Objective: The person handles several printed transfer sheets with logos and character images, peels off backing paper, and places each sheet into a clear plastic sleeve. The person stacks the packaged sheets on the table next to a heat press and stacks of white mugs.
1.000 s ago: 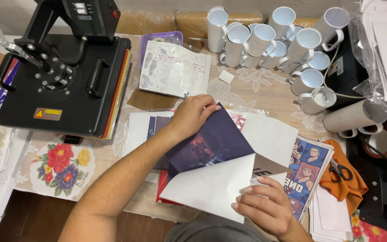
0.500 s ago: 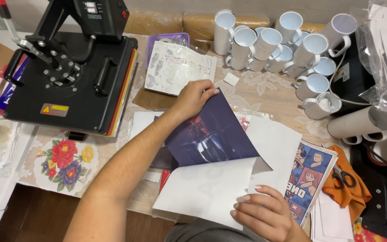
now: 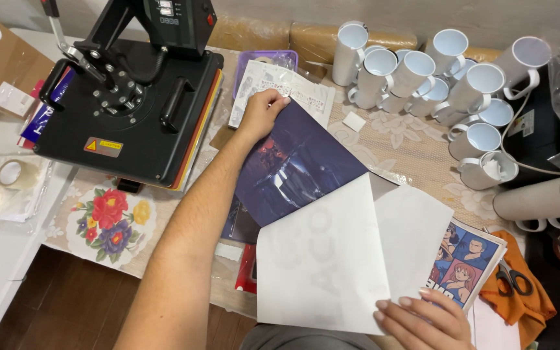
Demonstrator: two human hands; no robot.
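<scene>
I have my left hand [image 3: 264,111] stretched out over the bench [image 3: 416,146], fingers curled together and pinched on the top corner of a dark printed sheet [image 3: 296,168], which is lifted and folded back so its picture side faces up. That sheet lies in the middle of the bench, just right of the black heat press [image 3: 131,104] and in front of a white printed paper [image 3: 280,91] that my fingertips also touch.

My right hand [image 3: 422,321] sits at the bottom edge of the view, fingers loosely spread and lying flat, pressing on the lower right corner of a white sheet [image 3: 332,259]; I cannot tell whether the thumb grips underneath. The white sheet overlaps the bottom of the dark one and covers part of a stack of cartoon prints [image 3: 468,256] beside it.

To the right of those prints lie scissors [image 3: 512,277] on an orange cloth [image 3: 520,301]. A cluster of white mugs [image 3: 435,78] stands along the far side of the bench, and a roll of tape [image 3: 13,174] rests at the left.
</scene>
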